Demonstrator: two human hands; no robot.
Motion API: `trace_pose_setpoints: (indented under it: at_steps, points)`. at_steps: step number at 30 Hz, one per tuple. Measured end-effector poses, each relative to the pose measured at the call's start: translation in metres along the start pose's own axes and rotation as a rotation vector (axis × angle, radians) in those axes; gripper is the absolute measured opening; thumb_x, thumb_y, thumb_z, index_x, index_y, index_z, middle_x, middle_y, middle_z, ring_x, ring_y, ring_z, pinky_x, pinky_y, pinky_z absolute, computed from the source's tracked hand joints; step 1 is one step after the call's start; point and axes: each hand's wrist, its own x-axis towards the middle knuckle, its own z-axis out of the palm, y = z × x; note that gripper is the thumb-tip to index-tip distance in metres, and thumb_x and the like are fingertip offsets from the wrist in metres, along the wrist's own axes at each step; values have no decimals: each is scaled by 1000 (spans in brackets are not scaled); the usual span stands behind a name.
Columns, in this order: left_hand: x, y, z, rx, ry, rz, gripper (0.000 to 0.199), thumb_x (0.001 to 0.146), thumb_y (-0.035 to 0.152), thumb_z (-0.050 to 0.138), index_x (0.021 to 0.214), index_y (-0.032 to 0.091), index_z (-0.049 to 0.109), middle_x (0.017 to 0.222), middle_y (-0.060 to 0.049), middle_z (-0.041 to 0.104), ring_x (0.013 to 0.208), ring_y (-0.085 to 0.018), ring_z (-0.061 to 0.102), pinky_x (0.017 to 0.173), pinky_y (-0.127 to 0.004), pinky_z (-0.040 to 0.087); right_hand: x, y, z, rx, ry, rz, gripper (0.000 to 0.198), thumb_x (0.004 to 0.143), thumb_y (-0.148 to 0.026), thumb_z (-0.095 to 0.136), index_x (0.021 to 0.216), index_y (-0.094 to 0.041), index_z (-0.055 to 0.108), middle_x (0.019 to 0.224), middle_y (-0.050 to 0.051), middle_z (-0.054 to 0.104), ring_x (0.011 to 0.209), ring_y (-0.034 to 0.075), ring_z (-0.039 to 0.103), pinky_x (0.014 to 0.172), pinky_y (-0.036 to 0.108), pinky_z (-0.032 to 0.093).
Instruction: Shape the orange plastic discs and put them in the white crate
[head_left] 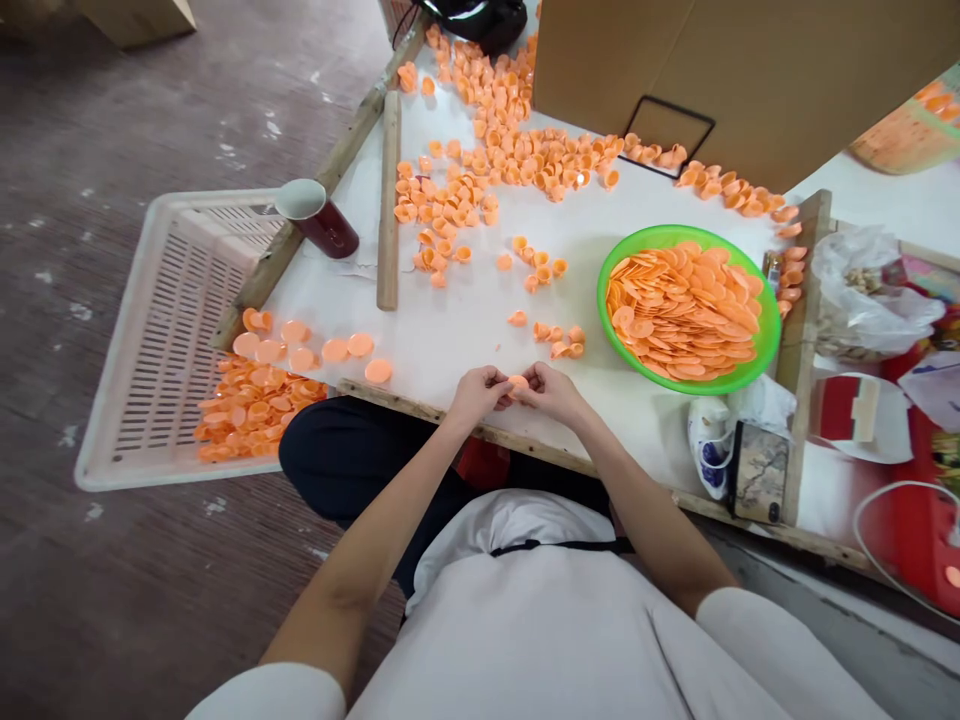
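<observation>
Between my two hands, near the table's front edge, is a small orange plastic piece (pixel 517 384). My left hand (pixel 484 390) pinches it from the left, and my right hand (pixel 551 392) pinches it from the right. Its exact shape is partly covered by my fingers. Just beyond lie several small orange cup-shaped pieces (pixel 559 338). To the right stands a green bowl (pixel 611 345) heaped with flat orange discs (pixel 686 310). Several round orange pieces (pixel 378 371) lie at the table's left front.
A large pile of orange cups (pixel 517 150) spreads across the back, before a cardboard box (pixel 720 80). Wooden strips (pixel 388 200) edge the table (pixel 450 330). At left are a mug (pixel 322 220) and a floor basket (pixel 120 400) holding orange pieces. A phone (pixel 759 472) lies front right.
</observation>
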Motion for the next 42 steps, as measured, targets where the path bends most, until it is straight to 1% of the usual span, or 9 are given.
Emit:
trace_pose_setpoints:
  at_steps: [4, 8, 11, 15, 18, 24, 30, 38, 42]
  points:
    - [5, -8, 1, 27, 3, 32, 12, 78, 23, 67, 74, 15, 59, 63, -3, 67, 57, -16, 67, 56, -27, 56, 0, -6, 10, -325, 134, -18, 22, 74, -36, 67, 81, -22, 51, 74, 1, 64, 65, 16, 58, 57, 26, 40]
    - [6, -11, 2, 63, 8, 67, 11, 78, 25, 65, 74, 16, 59, 64, -3, 68, 56, -16, 67, 55, -27, 56, -3, -21, 15, -429, 191, 39, 19, 76, -33, 65, 82, -22, 50, 76, 4, 64, 65, 18, 57, 57, 28, 38]
    - [3, -7, 3, 51, 17, 45, 12, 77, 25, 66, 73, 16, 59, 63, -2, 67, 56, -16, 66, 56, -27, 56, -6, -21, 8, -307, 132, 19, 18, 75, -30, 65, 82, -22, 51, 76, 2, 64, 67, 18, 59, 60, 28, 43]
    - [-2, -1, 3, 48, 27, 26, 11, 78, 24, 65, 74, 16, 59, 63, -3, 67, 59, -16, 67, 57, -26, 55, -2, -6, -4, 89, -60, 24, 17, 75, -31, 65, 82, -22, 53, 72, -1, 66, 65, 15, 64, 59, 27, 51]
    - [-1, -1, 4, 44, 28, 1, 11, 79, 23, 64, 74, 16, 58, 64, -3, 67, 58, -16, 67, 55, -26, 55, 5, 4, -6, 195, -102, 67, 18, 73, -31, 67, 82, -21, 55, 72, 0, 68, 62, 15, 66, 56, 26, 53]
    - [4, -7, 5, 95, 37, 46, 12, 79, 26, 64, 75, 17, 57, 64, -3, 67, 60, -18, 68, 55, -28, 56, 12, 10, 2, 113, 14, 123, 13, 73, -22, 67, 79, -21, 56, 65, -2, 66, 57, 14, 66, 51, 24, 52]
    - [1, -3, 6, 92, 63, 46, 11, 80, 24, 62, 75, 17, 55, 63, -3, 66, 58, -19, 68, 54, -28, 57, 9, -1, 5, 103, 38, 133, 10, 76, -17, 62, 78, -21, 53, 66, -2, 65, 52, 13, 63, 49, 23, 50]
    - [20, -25, 7, 113, 21, 72, 20, 78, 35, 65, 80, 16, 56, 68, -4, 68, 59, -19, 69, 57, -29, 56, 6, 0, 4, -37, 44, 120, 10, 80, -20, 63, 85, -21, 55, 69, -2, 66, 57, 12, 64, 56, 23, 49]
    - [23, -25, -4, 221, 41, 55, 24, 75, 38, 66, 81, 16, 60, 67, -5, 69, 61, -20, 68, 60, -31, 55, -11, -20, -4, -101, 63, 76, 17, 80, -25, 65, 93, -20, 55, 74, -1, 67, 66, 13, 64, 64, 24, 49]
